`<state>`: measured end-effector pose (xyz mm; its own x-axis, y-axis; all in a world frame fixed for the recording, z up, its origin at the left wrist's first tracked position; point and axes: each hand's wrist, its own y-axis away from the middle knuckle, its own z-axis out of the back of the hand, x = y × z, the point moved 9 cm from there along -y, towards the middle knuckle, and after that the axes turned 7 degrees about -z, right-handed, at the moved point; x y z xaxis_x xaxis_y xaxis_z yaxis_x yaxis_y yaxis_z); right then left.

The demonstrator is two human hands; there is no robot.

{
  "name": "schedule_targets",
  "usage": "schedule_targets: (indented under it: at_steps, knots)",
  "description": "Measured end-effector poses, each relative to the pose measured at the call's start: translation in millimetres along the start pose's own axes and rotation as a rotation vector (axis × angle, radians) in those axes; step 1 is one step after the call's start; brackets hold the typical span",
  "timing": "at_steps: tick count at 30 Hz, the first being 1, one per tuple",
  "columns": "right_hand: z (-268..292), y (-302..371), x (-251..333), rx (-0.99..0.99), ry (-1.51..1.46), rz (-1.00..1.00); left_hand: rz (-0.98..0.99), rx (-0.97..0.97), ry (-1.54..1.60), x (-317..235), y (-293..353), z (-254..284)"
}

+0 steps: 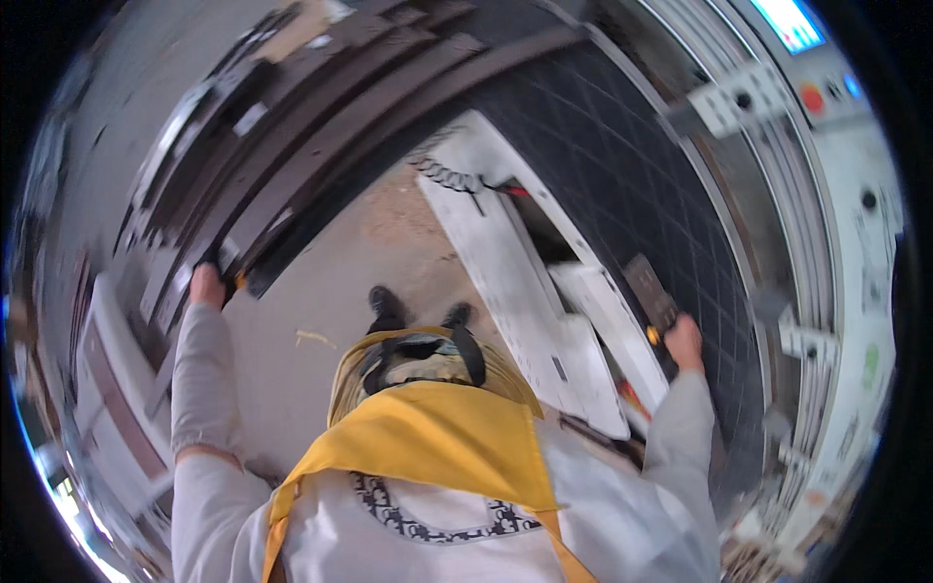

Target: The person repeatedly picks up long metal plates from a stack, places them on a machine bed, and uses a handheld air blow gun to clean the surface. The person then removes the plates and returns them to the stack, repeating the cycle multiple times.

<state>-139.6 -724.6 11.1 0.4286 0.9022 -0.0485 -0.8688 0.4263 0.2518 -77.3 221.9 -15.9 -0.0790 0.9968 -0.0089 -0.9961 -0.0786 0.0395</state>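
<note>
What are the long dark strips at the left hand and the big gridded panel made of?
Dark strips: probably wood or laminate board, matt dark brown, flat with square-cut ends; motion blur leaves it open. Gridded panel: looks like a dark rigid sheet, matt, scored with a fine pale grid; material unclear. Left hand grips a strip end.

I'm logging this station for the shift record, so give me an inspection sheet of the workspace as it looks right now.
Surface: pale concrete floor, with dust or sawdust near the machine base.
Job's things: a large dark panel with a grid pattern; long dark boards stacked at the left.
Clutter: a small yellowish scrap on the floor.
Hands: left hand grips the near end of the dark boards; right hand holds the edge of the dark panel.
Cables: a coiled cable on the white machine base.
Surroundings: a control panel with a screen and a red button at the upper right; white machine frame at the right.
</note>
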Motion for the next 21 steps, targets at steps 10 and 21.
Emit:
schedule_targets:
  at_steps: [10,21]
  knots:
    - [34,-12,220,-0.043,-0.061,0.288,0.049,0.274,-0.179,31,10,-71]
    - [105,108,547,-0.063,-0.224,0.952,0.951,0.32,2.004,-186,45,-23]
